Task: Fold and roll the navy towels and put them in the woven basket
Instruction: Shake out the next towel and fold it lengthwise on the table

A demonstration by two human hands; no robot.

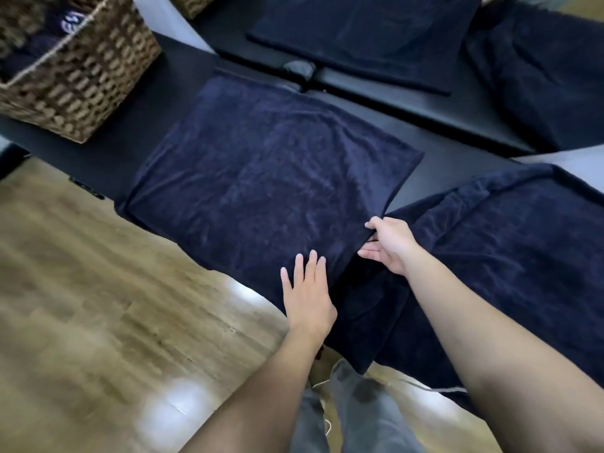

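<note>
While both bare forearms reach forward from the bottom of the view, the left hand (309, 294) lies flat with its fingers spread on the near part of a folded navy towel (268, 178), its grip holding nothing, only pressing the cloth down. Just to its right, the right hand (390, 245) has thumb and fingers pressed together on the towel's right-hand edge, pinching a fold of the fabric near the corner. That towel lies roughly square on a black bench (137, 138), and its near part hangs over the bench edge toward the wooden floor (98, 305). Grey trousers and a thin light cord show below the hands.

Touching the right side of the folded towel, a second navy towel (510, 266) lies spread and rumpled, also draping off the near edge. Farther back, across a gap between bench sections, a third navy towel (369, 37) lies flat, and a loose heap of navy cloth (536, 76) sits at the far right. At the upper left, well apart from the hands, the woven basket (81, 73) stands on the bench with dark navy fabric inside it. The corner of another woven basket (192, 3) shows at the top edge.
</note>
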